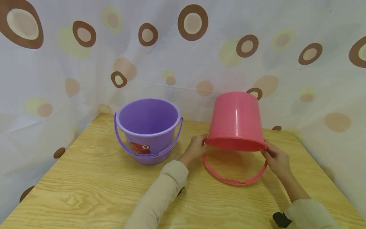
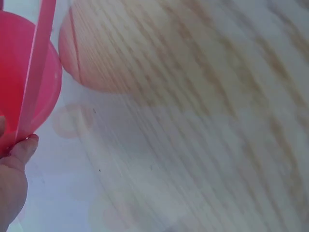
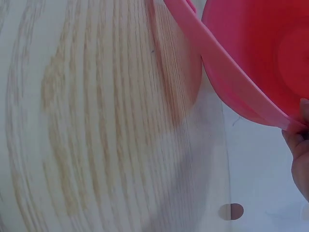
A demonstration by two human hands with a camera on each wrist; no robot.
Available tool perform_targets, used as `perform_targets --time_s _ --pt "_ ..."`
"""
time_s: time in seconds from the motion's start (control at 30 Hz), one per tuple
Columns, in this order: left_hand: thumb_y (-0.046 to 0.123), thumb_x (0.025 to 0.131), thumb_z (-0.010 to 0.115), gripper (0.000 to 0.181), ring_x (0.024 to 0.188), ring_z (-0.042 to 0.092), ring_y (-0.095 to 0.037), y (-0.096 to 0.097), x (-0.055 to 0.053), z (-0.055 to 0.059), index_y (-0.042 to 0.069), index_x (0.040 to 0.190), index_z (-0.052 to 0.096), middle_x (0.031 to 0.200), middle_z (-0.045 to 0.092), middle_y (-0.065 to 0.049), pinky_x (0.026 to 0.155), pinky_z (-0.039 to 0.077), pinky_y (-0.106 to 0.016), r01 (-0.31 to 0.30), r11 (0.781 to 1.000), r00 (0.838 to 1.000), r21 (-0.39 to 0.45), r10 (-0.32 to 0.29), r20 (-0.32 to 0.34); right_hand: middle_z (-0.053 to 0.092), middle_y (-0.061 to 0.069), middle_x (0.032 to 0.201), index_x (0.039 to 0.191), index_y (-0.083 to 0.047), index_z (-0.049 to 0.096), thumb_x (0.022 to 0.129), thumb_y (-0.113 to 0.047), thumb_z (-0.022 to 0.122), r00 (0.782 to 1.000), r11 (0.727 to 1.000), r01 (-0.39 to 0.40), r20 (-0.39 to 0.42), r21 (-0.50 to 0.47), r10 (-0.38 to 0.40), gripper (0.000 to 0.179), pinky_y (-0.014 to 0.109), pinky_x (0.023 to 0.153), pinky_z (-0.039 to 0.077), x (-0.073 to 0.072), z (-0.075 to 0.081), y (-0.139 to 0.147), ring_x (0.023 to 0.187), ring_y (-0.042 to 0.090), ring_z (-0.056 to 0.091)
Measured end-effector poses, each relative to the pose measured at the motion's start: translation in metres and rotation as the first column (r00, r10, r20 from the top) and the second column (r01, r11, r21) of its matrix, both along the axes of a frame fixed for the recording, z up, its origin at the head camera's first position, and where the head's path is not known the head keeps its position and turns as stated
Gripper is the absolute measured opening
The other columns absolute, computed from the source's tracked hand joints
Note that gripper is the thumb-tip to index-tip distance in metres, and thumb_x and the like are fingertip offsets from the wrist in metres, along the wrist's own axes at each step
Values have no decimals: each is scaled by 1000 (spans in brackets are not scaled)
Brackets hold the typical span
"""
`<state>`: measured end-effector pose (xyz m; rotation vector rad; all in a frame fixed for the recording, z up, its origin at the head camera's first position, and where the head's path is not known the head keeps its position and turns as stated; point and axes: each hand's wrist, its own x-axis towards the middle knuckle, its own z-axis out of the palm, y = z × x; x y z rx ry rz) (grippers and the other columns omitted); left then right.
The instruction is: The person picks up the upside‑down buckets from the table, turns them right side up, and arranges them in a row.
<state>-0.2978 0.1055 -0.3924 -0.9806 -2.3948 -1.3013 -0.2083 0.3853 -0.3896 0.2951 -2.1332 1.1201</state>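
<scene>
A pink bucket (image 1: 236,117) is held upside down and tilted over the right half of the table, its mouth facing down and toward me. My left hand (image 1: 195,148) pinches its rim on the left side; my right hand (image 1: 278,160) pinches the rim on the right. Below the rim hangs the pink handle (image 1: 233,182), looping down close over the wood. Both wrist views look into the bucket's red-pink inside (image 3: 270,43), with the left thumb (image 2: 24,149) at the rim in the left one. To the left, a purple bucket (image 1: 151,140) stands upright, its handle lowered at the front.
The light wooden table (image 1: 108,187) runs back to a pale curtain (image 1: 171,63) with brown and yellow circles, which also hangs along both sides. A red sticker (image 1: 139,148) marks the purple bucket's front. Dark straps (image 1: 281,219) show near my sleeves.
</scene>
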Motion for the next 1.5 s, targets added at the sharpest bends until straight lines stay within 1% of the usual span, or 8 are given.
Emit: perform_targets --time_s 0.1,0.33,0.5,0.7,0.9,1.07,1.33,1.5 --pt "-11 79 52 12 57 42 -7 0 0 -1 -5 81 62 66 60 -12 49 34 -12 -21 1000 1000 6 21 -7 54 -40 101 115 -18 61 76 22 59 1000 1000 10 -17 -17 -10 55 -3 70 42 0 0 -2 86 -24 53" --pt "-6 86 51 19 64 49 -7 1 2 5 -4 97 67 78 68 -13 56 41 -13 -43 997 997 57 40 62 50 -44 90 108 18 58 79 15 61 995 995 100 -24 14 -100 29 -3 63 42 3 7 -7 78 -27 50" --pt "-4 89 53 16 64 48 -7 0 2 8 -4 98 66 78 66 -14 55 42 -13 -38 996 990 78 27 136 53 -42 91 106 20 57 74 22 61 995 996 84 -58 -8 -84 31 -3 63 42 2 12 -9 78 -25 53" --pt "-3 87 55 10 61 48 -8 0 2 15 -5 87 65 71 63 -13 53 41 -12 -74 994 996 81 71 45 54 -42 94 109 17 58 71 26 60 987 994 101 -129 39 -95 40 -4 62 40 5 25 -10 78 -26 52" --pt "0 88 55 24 67 54 -13 0 3 30 -5 110 63 78 65 -16 56 44 -12 -77 991 997 105 75 16 51 -39 106 123 4 55 82 7 63 986 992 112 -127 65 -103 42 -4 63 41 9 39 -10 80 -26 52" --pt "-1 86 55 25 72 62 -19 -2 3 38 -4 109 64 82 68 -17 58 47 -11 -78 991 997 112 80 -17 52 -37 107 122 5 55 78 15 62 980 989 114 -174 93 -96 46 -4 65 40 11 45 -9 82 -26 53" --pt "-5 80 56 43 81 66 -24 -3 7 56 -6 123 56 95 69 -22 68 53 -14 -31 969 999 246 40 -30 61 -28 107 119 11 54 76 22 57 979 998 29 -197 -62 -41 45 1 68 45 11 62 -10 84 -17 60" --pt "-6 81 55 45 95 67 -27 -5 7 64 -6 126 53 111 65 -22 74 54 -17 -17 949 1000 316 14 10 67 -21 102 118 14 53 79 20 54 988 973 -35 -156 -230 -1 40 6 66 48 13 76 -14 83 -10 64"
